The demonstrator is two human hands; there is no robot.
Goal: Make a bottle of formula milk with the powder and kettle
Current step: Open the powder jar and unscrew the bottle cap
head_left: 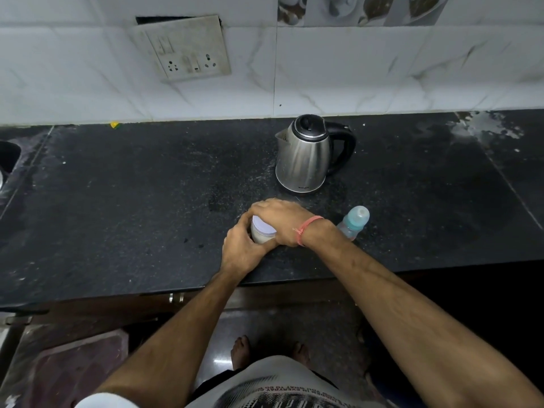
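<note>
A small clear jar of white powder (pixel 261 236) with a pale lilac lid (pixel 263 228) stands near the front of the black counter (pixel 123 201). My left hand (pixel 243 248) grips the jar's body from the left. My right hand (pixel 279 220) is curled over the lid from the right. A baby bottle (pixel 354 222) with a teal collar and clear cap stands just right of my right wrist. The steel kettle (pixel 306 157) with a black lid and handle stands behind the hands, lid closed, spout to the left.
A wall socket plate (pixel 188 51) hangs on the tiled wall at the back left. A sink edge (pixel 7 160) shows at the far left. White stains mark the counter's back right corner (pixel 485 128). My feet stand on the floor below the counter's front edge.
</note>
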